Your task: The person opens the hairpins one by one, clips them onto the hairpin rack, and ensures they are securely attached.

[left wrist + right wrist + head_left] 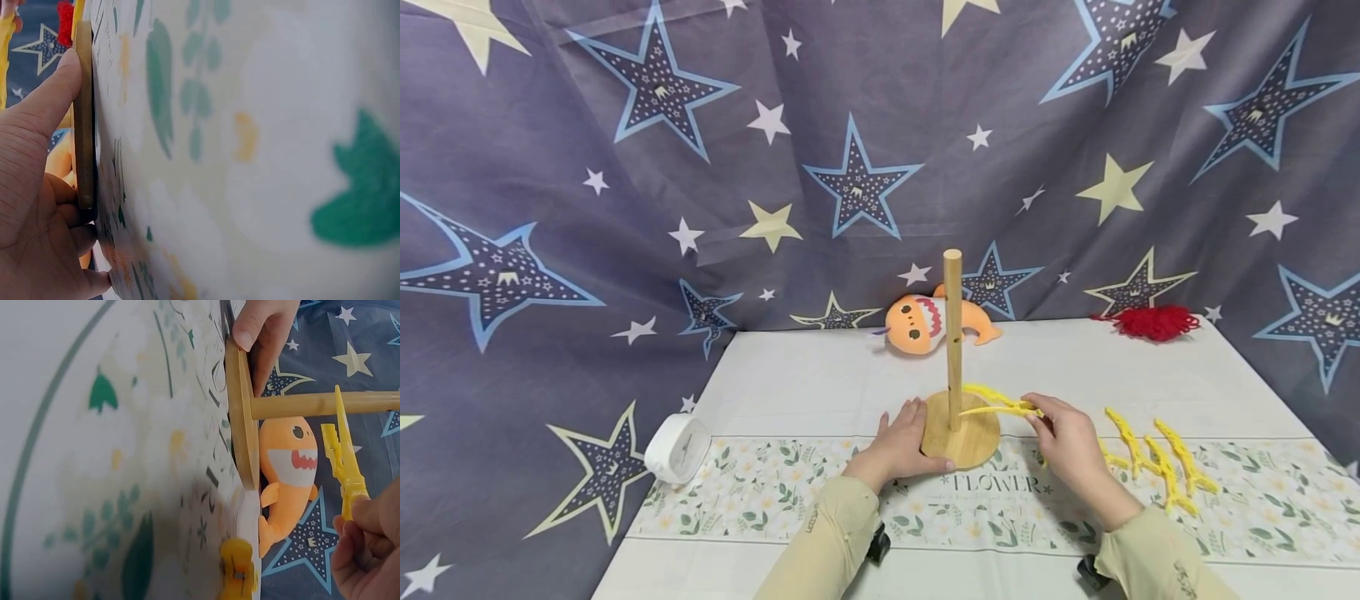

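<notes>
A wooden stand [953, 333] rises upright from a round base [976, 446] on the table. My left hand [895, 446] holds the base at its left side, thumb along the near edge; the thumb [59, 94] also shows in the left wrist view. Between thumb and fingers, my right hand [1067, 442] pinches a yellow forked branch piece [350, 475]. Its prongs point left toward the post's lower part. In the head view they overlap the post, and I cannot tell if they touch. More yellow branch pieces [1167, 471] lie to the right of that hand.
Behind the stand is an orange shark plush [913, 323]. A red bundle of yarn [1157, 322] lies at the back right, and a white clock [677, 448] stands at the left edge. A floral runner [760, 492] crosses the white table; a starry curtain [820, 275] hangs behind.
</notes>
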{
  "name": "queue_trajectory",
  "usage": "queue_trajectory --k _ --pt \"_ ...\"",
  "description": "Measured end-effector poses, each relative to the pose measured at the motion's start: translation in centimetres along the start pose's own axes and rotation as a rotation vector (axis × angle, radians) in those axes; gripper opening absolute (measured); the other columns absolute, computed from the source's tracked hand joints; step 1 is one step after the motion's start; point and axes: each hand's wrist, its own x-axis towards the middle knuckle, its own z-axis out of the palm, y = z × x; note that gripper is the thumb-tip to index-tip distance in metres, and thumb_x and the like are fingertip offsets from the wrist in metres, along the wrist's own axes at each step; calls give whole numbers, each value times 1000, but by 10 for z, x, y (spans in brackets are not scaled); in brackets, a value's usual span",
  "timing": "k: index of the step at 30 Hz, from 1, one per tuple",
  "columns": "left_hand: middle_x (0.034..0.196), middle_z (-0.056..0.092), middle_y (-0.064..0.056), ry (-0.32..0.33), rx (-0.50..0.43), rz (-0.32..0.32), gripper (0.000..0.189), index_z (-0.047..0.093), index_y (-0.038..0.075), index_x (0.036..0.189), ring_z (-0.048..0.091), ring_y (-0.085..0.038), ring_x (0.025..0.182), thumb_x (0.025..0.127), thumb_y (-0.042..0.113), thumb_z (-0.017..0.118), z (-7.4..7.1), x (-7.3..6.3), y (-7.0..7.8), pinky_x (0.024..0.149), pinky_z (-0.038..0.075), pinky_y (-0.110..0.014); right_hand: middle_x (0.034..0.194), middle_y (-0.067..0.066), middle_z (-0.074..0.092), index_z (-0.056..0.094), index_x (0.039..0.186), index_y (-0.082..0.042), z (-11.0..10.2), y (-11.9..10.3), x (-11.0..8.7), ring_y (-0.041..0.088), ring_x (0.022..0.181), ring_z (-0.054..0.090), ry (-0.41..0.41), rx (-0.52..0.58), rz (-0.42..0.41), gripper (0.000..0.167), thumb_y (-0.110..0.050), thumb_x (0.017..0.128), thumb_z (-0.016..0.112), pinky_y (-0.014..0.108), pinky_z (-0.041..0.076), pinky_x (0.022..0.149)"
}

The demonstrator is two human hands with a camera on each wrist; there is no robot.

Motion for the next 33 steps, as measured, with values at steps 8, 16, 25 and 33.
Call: queue_trajectory --k 8,16,25,33 --pt "161 15 -15 -15 -12 -1 116 16 -1 155 10 -27 149 77 65 70 0 0 1 118 6 -54 113 17 69 69 118 -2 11 -10 6 27 90 67 1 -6 25 29 1 89 68 41 58 72" --pt "161 15 -16 -15 -22 1 116 17 -1 154 11 -28 149 76 65 71 -1 0 2 117 6 -55 107 14 71 71 115 -3 21 -16 13 23 83 65 11 -25 3 28 1 87 70 38 56 68" --pt "161 15 -15 -18 -15 1 115 17 0 155 11 -27 149 76 67 69 0 0 1 118 7 -54 104 12 72 73 112 -3 29 -24 16 21 81 63 6 -30 -12 26 0 87 71 35 53 66" --pt "161 15 -16 -16 -1 -2 114 18 0 155 11 -27 149 77 67 69 -1 1 0 117 7 -55 100 11 73 73 111 -2 36 -27 20 18 76 61 -12 -24 -7 25 0 86 71 32 53 63"
